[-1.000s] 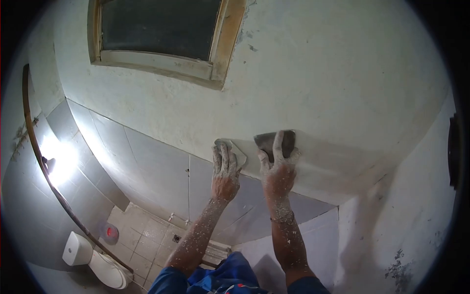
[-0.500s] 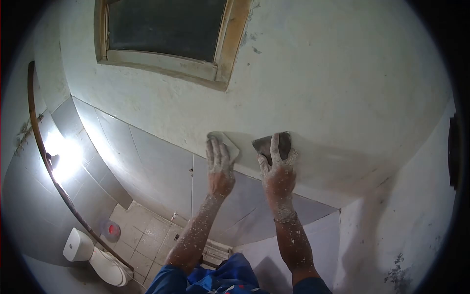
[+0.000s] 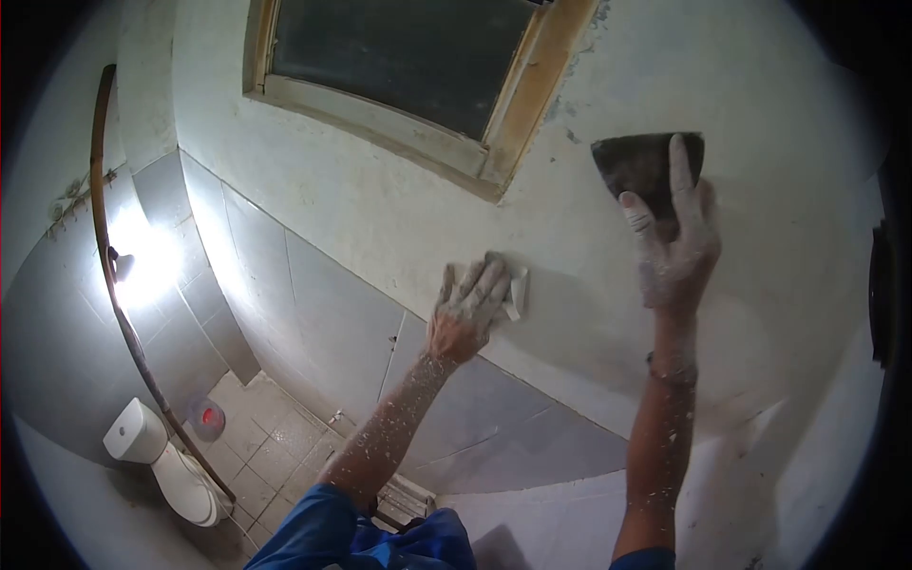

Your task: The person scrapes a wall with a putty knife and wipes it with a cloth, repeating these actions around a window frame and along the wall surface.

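Observation:
My left hand (image 3: 467,309) is up against the white wall just above the tile line. A pale flat piece (image 3: 518,293) sticks out past its fingers on the right; its kind is hard to tell. White powder coats both hands. Higher and to the right, my right hand (image 3: 676,242) holds a putty knife (image 3: 648,171) with a wide dark blade pointing up, index finger stretched along the blade. The handle is hidden in the palm. Whether the blade touches the plastered wall (image 3: 589,256) cannot be made out.
A wood-framed window (image 3: 399,57) is set in the wall above. Grey tiles (image 3: 332,294) cover its lower part. At lower left stand a toilet (image 3: 180,484) and a long leaning wooden pole (image 3: 104,218), with a bright lamp (image 3: 142,266) beside it.
My right hand has lifted the putty knife up the wall and to the right, away from my left hand. My left hand has shifted right with its pale piece. The view has swung too.

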A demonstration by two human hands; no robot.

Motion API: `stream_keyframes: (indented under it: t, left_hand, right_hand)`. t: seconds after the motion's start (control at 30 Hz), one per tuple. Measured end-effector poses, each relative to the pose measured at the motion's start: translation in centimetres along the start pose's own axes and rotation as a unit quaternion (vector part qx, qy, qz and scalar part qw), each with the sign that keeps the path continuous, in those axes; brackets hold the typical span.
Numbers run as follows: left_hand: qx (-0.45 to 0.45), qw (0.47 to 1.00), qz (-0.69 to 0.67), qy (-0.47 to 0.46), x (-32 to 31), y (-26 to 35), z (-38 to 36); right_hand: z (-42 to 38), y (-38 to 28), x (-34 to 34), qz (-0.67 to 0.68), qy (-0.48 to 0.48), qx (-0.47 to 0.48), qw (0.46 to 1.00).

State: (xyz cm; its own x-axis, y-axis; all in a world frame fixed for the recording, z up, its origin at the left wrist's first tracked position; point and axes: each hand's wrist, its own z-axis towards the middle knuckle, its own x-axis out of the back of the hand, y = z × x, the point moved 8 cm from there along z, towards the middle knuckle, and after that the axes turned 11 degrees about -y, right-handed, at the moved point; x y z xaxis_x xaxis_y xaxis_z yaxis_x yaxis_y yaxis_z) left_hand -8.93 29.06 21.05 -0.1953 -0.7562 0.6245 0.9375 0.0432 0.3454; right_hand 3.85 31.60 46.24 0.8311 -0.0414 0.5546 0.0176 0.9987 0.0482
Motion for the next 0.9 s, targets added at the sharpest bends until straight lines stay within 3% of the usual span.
stream_keyframes:
  t: [0.07,0.13,0.17,0.2,0.33,0.4,0.47,0.53,0.57,0.63,0.7,0.73,0.8,0.87,0.9]
  left_hand:
    - [0.028,0.996,0.07,0.055,2.7,-0.9,0.8]
    - [0.035,0.995,0.086,0.043,2.6,-1.1,1.4]
    - [0.084,0.983,0.025,0.161,4.8,-2.4,1.7]
    - [0.131,0.952,-0.038,0.274,6.6,-3.8,1.6]
    - [0.181,0.919,-0.058,0.347,12.1,-9.1,3.4]
    - [0.177,0.922,-0.039,0.342,11.2,-10.9,3.3]
    - [0.112,0.91,-0.072,0.392,9.0,-7.2,1.9]
    - [0.128,0.942,-0.147,0.275,4.7,-3.9,-0.4]
    - [0.134,0.938,-0.143,0.285,5.0,-4.8,-1.0]
    - [0.146,0.972,0.07,0.171,5.2,-5.9,-0.8]
    - [0.233,0.931,0.112,0.258,9.5,-10.4,0.9]
    - [0.244,0.922,0.014,0.299,12.5,-11.1,1.5]
    - [0.232,0.909,0.001,0.346,13.3,-12.7,2.0]
    - [0.152,0.919,0.016,0.363,9.0,-10.9,0.4]
    - [0.146,0.941,-0.005,0.307,4.9,-9.2,-0.9]
  right_hand:
    - [0.6,0.9,-0.1,0.048,-0.005,0.019,0.999]
    - [0.9,0.4,-0.4,0.03,-0.04,0.12,0.991]
    - [0.6,0.9,-0.5,0.106,-0.06,0.055,0.991]
    - [0.3,0.7,-0.4,0.107,-0.066,0.052,0.991]
    - [-0.5,0.5,-0.7,0.014,-0.143,0.078,0.986]
    - [-0.2,0.0,-1.7,-0.013,-0.168,0.108,0.98]
    - [0.3,-1.3,-3.4,0.038,-0.207,0.145,0.967]
    - [0.6,-2.8,-6.3,0.088,-0.248,0.141,0.954]
    - [0.5,-3.6,-8.6,0.1,-0.303,0.14,0.937]
    - [0.5,-4.9,-12.0,0.098,-0.427,0.133,0.889]
    - [1.6,-5.5,-12.5,0.093,-0.44,0.142,0.882]
    - [1.8,-5.7,-12.8,0.094,-0.452,0.14,0.876]
    - [2.0,-5.8,-13.1,0.1,-0.444,0.138,0.88]
    - [2.5,-6.3,-12.9,0.093,-0.413,0.203,0.883]
    - [2.6,-6.3,-12.8,0.096,-0.41,0.193,0.886]
